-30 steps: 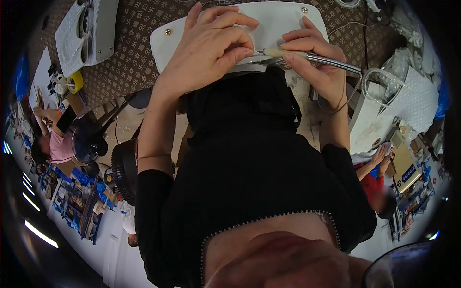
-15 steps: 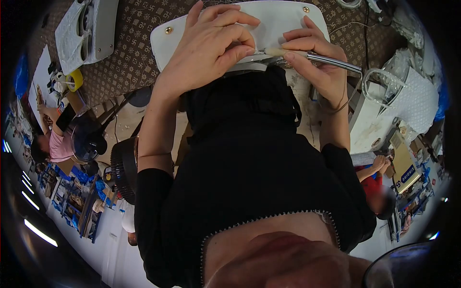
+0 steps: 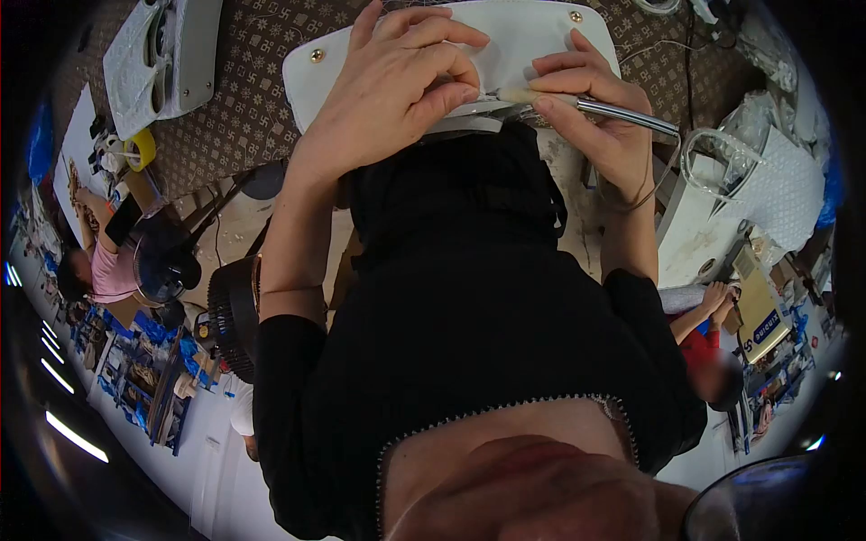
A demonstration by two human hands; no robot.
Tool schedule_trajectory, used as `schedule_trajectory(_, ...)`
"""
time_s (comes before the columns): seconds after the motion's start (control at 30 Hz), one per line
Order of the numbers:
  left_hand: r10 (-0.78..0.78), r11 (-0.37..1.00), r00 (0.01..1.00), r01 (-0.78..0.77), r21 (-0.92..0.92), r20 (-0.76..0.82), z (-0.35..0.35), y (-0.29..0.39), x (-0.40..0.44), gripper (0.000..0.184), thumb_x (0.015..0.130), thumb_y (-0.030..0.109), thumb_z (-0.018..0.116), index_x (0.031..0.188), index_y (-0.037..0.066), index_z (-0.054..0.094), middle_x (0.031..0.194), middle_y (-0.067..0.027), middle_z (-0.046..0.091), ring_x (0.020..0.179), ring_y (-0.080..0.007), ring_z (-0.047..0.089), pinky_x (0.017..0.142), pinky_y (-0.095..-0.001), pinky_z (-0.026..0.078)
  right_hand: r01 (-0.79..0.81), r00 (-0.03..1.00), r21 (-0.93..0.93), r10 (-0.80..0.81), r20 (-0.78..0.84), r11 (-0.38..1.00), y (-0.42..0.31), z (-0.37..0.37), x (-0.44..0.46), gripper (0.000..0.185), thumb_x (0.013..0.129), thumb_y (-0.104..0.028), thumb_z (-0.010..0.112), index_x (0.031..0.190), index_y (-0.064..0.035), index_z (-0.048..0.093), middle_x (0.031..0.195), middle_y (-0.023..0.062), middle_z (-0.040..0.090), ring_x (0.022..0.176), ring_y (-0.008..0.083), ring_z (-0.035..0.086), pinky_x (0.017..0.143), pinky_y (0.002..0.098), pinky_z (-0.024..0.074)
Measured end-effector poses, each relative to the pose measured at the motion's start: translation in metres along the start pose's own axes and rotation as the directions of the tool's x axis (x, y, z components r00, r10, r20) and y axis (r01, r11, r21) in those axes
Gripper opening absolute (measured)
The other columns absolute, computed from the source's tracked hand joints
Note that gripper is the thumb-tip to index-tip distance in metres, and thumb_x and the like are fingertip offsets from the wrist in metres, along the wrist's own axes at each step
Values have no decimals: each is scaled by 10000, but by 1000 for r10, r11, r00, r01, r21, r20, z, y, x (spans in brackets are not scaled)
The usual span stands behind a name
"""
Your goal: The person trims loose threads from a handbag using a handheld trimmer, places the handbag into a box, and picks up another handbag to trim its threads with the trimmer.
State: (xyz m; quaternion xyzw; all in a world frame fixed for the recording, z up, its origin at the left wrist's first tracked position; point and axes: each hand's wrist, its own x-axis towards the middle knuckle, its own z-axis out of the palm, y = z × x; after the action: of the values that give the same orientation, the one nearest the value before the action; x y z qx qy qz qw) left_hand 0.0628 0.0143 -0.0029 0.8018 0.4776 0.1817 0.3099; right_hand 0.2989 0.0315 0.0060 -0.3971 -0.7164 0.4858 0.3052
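Note:
A white leather-like piece (image 3: pixel 519 50) with rounded corners and gold studs lies on the brown patterned cloth. Over its left part rests my left hand (image 3: pixel 397 95), thumb and forefinger pinched at the near edge, the other fingers spread on top. My right hand (image 3: pixel 591 104) is closed around a silver pen-like tool (image 3: pixel 622 115) with a pale grip and a thin cord at its back end. The tool's tip meets the near edge close to my left thumb. The exact contact is hard to make out. A curved white strip (image 3: pixel 465 126) hangs below that edge.
White pieces with cutouts (image 3: pixel 167 68) sit at the upper left, near a yellow tape roll (image 3: pixel 141 150). At right are a white box (image 3: pixel 690 234), clear plastic and bubble wrap (image 3: pixel 785 194). A black fan (image 3: pixel 236 316) stands lower left. Two other people work farther off on either side.
My hands and the tool hold almost the same place. The hands of the people at left and right have shifted slightly.

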Motion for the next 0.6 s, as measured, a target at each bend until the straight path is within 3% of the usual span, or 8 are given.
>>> schedule_trajectory(0.6, -97, 992, 995, 94, -82, -27, 2, -2, -4, 133, 820, 233, 619, 881, 115, 606, 1210, -6, 561, 1209, -230, 424, 1029, -459, 230, 17, 999, -38, -16, 28, 999, 4, -2, 0, 111, 717, -65, 677, 820, -27, 691, 814, 71, 673, 952, 195, 613, 1077, 456, 257)
